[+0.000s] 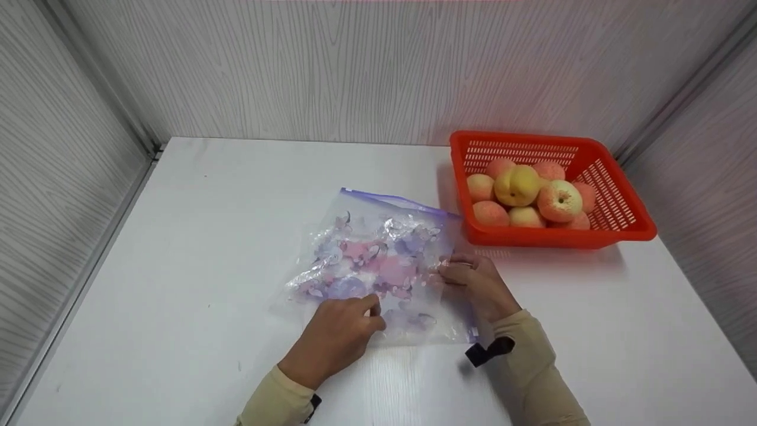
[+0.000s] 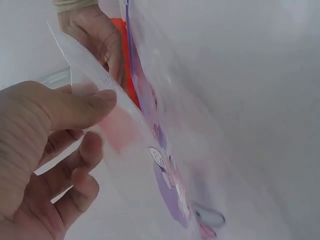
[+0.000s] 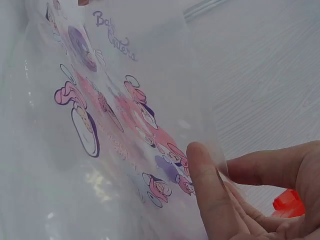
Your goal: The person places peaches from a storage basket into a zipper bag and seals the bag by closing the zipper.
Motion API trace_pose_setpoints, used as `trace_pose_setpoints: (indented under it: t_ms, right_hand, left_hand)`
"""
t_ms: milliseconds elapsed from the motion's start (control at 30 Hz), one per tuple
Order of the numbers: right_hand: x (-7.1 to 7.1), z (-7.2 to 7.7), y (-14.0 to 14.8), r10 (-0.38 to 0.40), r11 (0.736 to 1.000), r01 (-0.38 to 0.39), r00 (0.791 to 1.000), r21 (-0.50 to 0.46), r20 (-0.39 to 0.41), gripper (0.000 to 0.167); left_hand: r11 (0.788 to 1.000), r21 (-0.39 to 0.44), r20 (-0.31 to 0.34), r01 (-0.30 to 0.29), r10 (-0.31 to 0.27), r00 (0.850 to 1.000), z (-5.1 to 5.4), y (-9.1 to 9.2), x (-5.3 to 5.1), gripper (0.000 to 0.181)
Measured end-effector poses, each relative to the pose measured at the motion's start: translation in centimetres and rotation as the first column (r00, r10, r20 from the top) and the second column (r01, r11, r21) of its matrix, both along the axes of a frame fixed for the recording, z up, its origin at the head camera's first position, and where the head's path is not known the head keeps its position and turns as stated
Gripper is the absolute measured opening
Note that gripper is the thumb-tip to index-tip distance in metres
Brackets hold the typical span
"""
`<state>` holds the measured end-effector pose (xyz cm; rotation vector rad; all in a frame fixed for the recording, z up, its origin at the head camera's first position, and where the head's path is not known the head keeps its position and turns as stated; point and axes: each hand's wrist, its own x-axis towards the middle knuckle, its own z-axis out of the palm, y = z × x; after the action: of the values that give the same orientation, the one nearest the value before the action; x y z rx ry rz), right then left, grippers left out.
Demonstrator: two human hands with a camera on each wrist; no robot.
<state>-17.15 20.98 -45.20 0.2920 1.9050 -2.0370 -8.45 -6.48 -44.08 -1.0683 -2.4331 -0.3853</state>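
A clear zip bag (image 1: 390, 269) with pink and purple cartoon prints lies before me on the white table. Along its far edge runs a purple zip strip (image 1: 402, 203). My left hand (image 1: 340, 334) pinches the near part of the bag; in the left wrist view its thumb (image 2: 82, 107) presses on the plastic, other fingers curled. On the right side, my right hand (image 1: 480, 287) grips the bag's edge between thumb and fingers, seen close in the right wrist view beside the printed film (image 3: 135, 115). Plastic layers stand apart in the left wrist view.
At the back right stands a red plastic basket (image 1: 550, 236) holding several peaches (image 1: 517, 185). Its near left corner is close to the bag's far right corner. Pale wood-grain panels (image 1: 295, 71) enclose the white table (image 1: 195, 236) at the back and sides.
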Motion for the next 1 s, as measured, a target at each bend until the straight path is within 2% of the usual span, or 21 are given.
trace_pose_setpoints:
  t_ms: [133, 300, 467, 633, 767, 900, 1000]
  right_hand:
    - [-0.7, 0.0, 0.0, -0.027, 0.998, 0.029, 0.999, -0.064, 0.046, 0.038]
    - [-1.5, -0.3, 0.3, -0.067, 0.989, 0.068, 0.998, -0.130, 0.014, 0.023]
    - [-1.6, -0.7, 0.3, -0.125, 0.989, 0.120, 0.991, -0.085, -0.053, 0.031]
    - [-1.4, -0.7, 0.7, -0.133, 0.991, 0.132, 0.986, -0.022, -0.098, 0.039]
    - [-1.0, -0.4, 1.1, -0.076, 0.997, 0.076, 0.994, -0.011, -0.083, 0.051]
    - [-0.3, -0.1, 1.6, 0.035, 0.999, -0.037, 0.998, -0.031, -0.043, 0.067]
    - [0.2, -0.1, 1.8, 0.118, 0.992, -0.118, 0.993, -0.040, -0.023, 0.065]
  left_hand:
    - [1.000, 0.020, -0.045, -0.009, 0.010, 0.999, -0.1, -1.1, 0.3, 0.023]
    - [1.000, 0.023, -0.059, -0.002, 0.003, 0.998, 0.1, -2.5, 0.8, 0.024]
    - [1.000, 0.011, -0.043, -0.002, 0.002, 0.999, 0.2, -3.9, 1.0, 0.027]
    - [1.000, 0.008, -0.002, -0.021, 0.021, 1.000, 0.1, -5.1, 0.7, 0.025]
    - [0.996, 0.033, 0.055, -0.087, 0.085, 0.995, 0.0, -6.4, 0.2, 0.024]
    - [0.982, 0.060, 0.084, -0.180, 0.174, 0.981, -0.4, -8.2, -0.5, 0.027]
    - [0.972, 0.076, 0.107, -0.223, 0.214, 0.971, -0.9, -9.4, -1.0, 0.030]
